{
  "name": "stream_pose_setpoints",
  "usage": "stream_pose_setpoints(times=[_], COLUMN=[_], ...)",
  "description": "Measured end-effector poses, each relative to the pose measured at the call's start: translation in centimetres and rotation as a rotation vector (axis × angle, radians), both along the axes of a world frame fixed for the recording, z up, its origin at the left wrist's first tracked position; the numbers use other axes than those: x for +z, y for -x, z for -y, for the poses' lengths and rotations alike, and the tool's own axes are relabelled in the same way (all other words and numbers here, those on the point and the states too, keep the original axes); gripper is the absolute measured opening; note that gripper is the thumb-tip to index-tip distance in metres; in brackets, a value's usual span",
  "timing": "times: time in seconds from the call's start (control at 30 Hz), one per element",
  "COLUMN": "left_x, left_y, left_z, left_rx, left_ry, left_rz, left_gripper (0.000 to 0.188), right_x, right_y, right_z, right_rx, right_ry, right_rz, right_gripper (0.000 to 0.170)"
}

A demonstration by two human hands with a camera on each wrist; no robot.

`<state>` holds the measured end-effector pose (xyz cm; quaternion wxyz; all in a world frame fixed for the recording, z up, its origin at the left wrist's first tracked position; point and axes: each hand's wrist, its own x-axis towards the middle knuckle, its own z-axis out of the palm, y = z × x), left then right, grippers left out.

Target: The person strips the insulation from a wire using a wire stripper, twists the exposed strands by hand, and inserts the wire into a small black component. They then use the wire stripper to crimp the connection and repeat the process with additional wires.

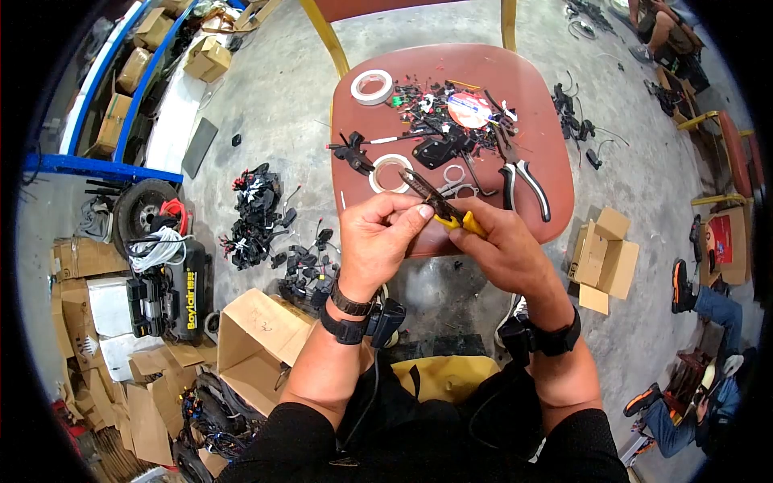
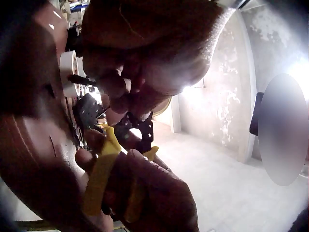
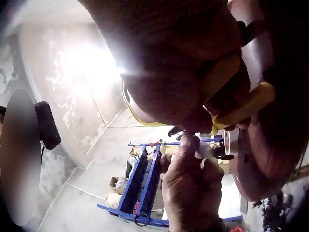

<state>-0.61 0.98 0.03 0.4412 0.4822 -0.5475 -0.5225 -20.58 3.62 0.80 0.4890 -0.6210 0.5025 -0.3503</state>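
My right hand (image 1: 509, 251) grips wire strippers by their yellow handles (image 1: 463, 223). Their dark blades (image 1: 422, 187) point up and to the left, over the chair seat; holes show along the tool's flat dark plate (image 2: 145, 129) in the left wrist view. Close beside the blades, my left hand (image 1: 378, 241) has thumb and fingers pinched together. A small thin dark piece (image 2: 81, 79) sticks out from those fingers; its kind I cannot tell. Below the tool, scissors (image 1: 456, 183) lie on the seat, partly covered.
The red-brown chair seat (image 1: 531, 97) bears a pile of small connectors (image 1: 419, 109), white tape rolls (image 1: 372, 87) and black-and-white pliers (image 1: 527, 191). Black cable parts (image 1: 256, 217) lie on the floor at left. Cardboard boxes (image 1: 262, 334) stand either side. People sit at right.
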Motion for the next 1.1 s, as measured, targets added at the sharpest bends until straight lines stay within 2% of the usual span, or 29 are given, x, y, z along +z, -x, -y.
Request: stream_pose_setpoints(times=[0.23, 0.4, 0.53, 0.7, 0.83, 0.93, 1.03, 1.1], left_x=[0.3, 0.5, 0.0, -0.6, -0.9, -0.6, -0.4, -0.5], left_y=[-0.4, -0.2, -0.2, -0.4, -0.2, -0.2, -0.4, -0.3], left_z=[0.2, 0.3, 0.9, 1.2, 2.1, 2.1, 2.6, 3.1], left_rx=[0.019, 0.022, 0.000, -0.008, -0.063, -0.048, -0.072, -0.089], left_ry=[-0.025, 0.100, 0.239, 0.198, 0.317, 0.208, 0.284, 0.346], left_rz=[-0.007, -0.002, -0.002, -0.059, -0.097, -0.125, -0.025, -0.046], left_gripper=[0.010, 0.008, 0.009, 0.010, 0.010, 0.011, 0.013, 0.015], right_x=[-0.6, -0.6, -0.9, -0.5, -0.9, -1.1, -1.5, -2.0], right_y=[-0.4, -0.7, -0.8, -0.8, -0.6, -0.6, -0.6, -0.6], right_z=[-0.1, -0.1, 0.4, 1.1, 1.6, 2.1, 2.3, 2.6], right_rx=[-0.035, -0.065, -0.094, -0.100, -0.118, -0.139, -0.157, -0.172], right_ry=[0.163, 0.254, 0.427, 0.595, 0.684, 0.748, 0.788, 0.820], right_rz=[-0.006, -0.075, -0.174, -0.326, -0.422, -0.461, -0.499, -0.522], right_gripper=[0.036, 0.039, 0.040, 0.044, 0.047, 0.046, 0.045, 0.045])
